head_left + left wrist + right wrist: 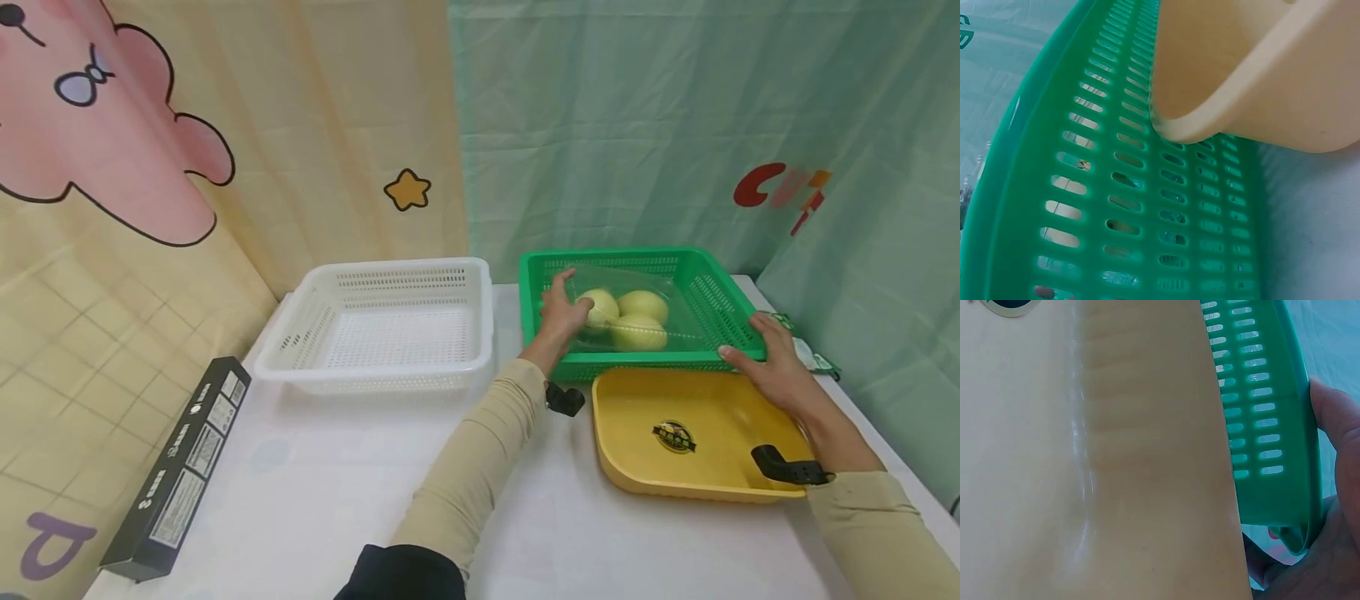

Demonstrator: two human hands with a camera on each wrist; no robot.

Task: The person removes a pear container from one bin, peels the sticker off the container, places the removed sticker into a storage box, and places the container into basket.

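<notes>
From the head view there are two baskets on the white table (315,492): a white basket (386,325) on the left and a green basket (637,312) beside it on the right. Inside the green one lies a clear bag (637,292) holding three pale yellow-green fruits (641,307), bunched together near the middle. One yellow tray (690,437) sits just in front of the green basket, touching its near wall. A long black box (176,471) lies at the table's left edge, and printed curtains hang behind everything. The left hand (561,312) reaches over the near wall into the green basket, fingers loosely spread and laid on the bag beside the nearest fruit; I cannot tell whether it actually pinches the plastic. The right hand (765,358) clasps the basket's near right corner, fingers wrapped over the rim.

The left wrist view shows only the slotted green basket (1116,206) wall, with a rounded corner of the yellow tray (1247,81) against it; no hand appears.

The right wrist view has the yellow tray (1085,456) filling the left, the green basket (1266,419) corner beyond it, and the right hand (1329,512) curled around that corner.
</notes>
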